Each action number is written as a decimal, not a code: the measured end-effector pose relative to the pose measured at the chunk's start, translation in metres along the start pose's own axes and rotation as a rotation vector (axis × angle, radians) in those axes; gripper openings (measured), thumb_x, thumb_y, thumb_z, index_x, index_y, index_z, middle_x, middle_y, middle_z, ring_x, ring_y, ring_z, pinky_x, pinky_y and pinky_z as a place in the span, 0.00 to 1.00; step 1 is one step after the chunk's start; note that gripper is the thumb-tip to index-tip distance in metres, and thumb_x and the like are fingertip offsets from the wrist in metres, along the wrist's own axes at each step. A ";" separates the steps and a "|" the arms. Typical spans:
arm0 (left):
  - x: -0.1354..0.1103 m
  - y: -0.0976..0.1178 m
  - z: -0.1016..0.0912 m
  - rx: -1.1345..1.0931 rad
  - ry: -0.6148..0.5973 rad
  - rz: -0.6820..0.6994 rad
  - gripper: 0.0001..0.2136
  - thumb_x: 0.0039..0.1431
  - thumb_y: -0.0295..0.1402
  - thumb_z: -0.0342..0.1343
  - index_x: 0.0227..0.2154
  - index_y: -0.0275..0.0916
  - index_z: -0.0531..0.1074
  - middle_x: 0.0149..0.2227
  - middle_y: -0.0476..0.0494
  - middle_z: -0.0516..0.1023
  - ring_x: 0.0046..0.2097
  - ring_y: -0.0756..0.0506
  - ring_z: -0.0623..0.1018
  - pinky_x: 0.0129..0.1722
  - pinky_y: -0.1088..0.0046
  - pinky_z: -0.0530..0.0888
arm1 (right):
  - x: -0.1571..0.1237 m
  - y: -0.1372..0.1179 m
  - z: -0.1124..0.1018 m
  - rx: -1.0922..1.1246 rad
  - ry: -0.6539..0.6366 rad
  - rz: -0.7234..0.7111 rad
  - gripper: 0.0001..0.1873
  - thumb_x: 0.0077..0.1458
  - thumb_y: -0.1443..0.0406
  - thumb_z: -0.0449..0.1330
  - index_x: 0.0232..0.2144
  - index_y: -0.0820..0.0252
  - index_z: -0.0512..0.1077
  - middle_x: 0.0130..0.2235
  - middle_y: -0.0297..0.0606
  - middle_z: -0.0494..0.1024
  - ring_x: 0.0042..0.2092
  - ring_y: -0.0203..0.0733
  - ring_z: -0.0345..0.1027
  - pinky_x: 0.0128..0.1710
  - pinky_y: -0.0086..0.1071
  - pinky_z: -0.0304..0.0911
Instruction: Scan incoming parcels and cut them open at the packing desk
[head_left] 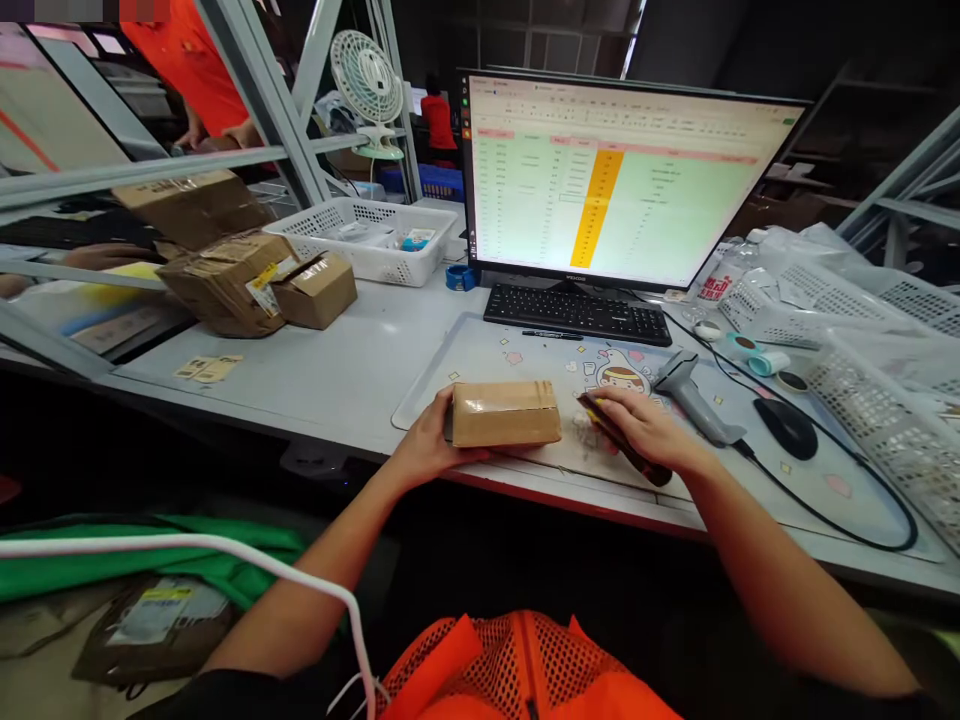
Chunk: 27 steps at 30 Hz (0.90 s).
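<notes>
A small taped cardboard box lies on the desk mat near the table's front edge. My left hand grips its left end, fingers wrapped round it. My right hand rests just to the right of the box, closed round a dark utility knife with a yellow mark, its tip pointing toward the box's right end.
A grey barcode scanner, a black mouse and a keyboard sit below a monitor showing a spreadsheet. Cardboard boxes and a white basket stand at the left, mesh baskets at the right. A person in orange stands far left.
</notes>
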<state>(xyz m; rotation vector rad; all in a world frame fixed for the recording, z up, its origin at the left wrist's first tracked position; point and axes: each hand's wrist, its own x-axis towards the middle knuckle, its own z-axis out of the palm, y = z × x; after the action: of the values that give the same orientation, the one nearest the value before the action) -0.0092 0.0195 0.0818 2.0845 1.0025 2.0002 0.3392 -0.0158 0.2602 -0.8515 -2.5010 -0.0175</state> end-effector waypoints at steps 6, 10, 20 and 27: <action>-0.003 -0.004 -0.001 -0.020 0.020 0.022 0.50 0.46 0.52 0.75 0.67 0.44 0.56 0.61 0.40 0.72 0.59 0.39 0.76 0.60 0.64 0.73 | 0.024 -0.033 0.015 0.333 -0.211 -0.021 0.33 0.88 0.44 0.54 0.71 0.70 0.62 0.42 0.45 0.69 0.34 0.39 0.69 0.30 0.23 0.71; -0.002 -0.002 -0.001 -0.028 0.003 0.099 0.46 0.49 0.50 0.75 0.66 0.44 0.57 0.64 0.40 0.70 0.59 0.41 0.76 0.58 0.68 0.73 | 0.018 -0.034 0.013 0.403 -0.234 -0.003 0.32 0.88 0.47 0.55 0.71 0.70 0.61 0.42 0.45 0.69 0.34 0.38 0.68 0.29 0.22 0.71; -0.002 -0.003 0.004 -0.006 0.047 0.193 0.38 0.55 0.49 0.70 0.63 0.41 0.61 0.65 0.36 0.69 0.61 0.39 0.75 0.59 0.64 0.73 | 0.005 -0.048 0.020 0.353 -0.209 -0.022 0.27 0.89 0.51 0.54 0.68 0.72 0.64 0.39 0.41 0.68 0.31 0.36 0.66 0.27 0.19 0.68; -0.001 0.000 0.001 0.054 0.081 0.214 0.31 0.58 0.44 0.65 0.61 0.38 0.63 0.64 0.34 0.71 0.60 0.38 0.76 0.59 0.61 0.73 | -0.019 -0.047 0.037 0.232 -0.229 -0.052 0.25 0.89 0.54 0.54 0.71 0.71 0.63 0.35 0.38 0.67 0.28 0.34 0.63 0.28 0.19 0.65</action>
<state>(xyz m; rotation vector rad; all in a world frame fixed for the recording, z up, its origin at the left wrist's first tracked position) -0.0085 0.0191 0.0811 2.2411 0.8877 2.1967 0.3084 -0.0578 0.2253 -0.7269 -2.6682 0.3648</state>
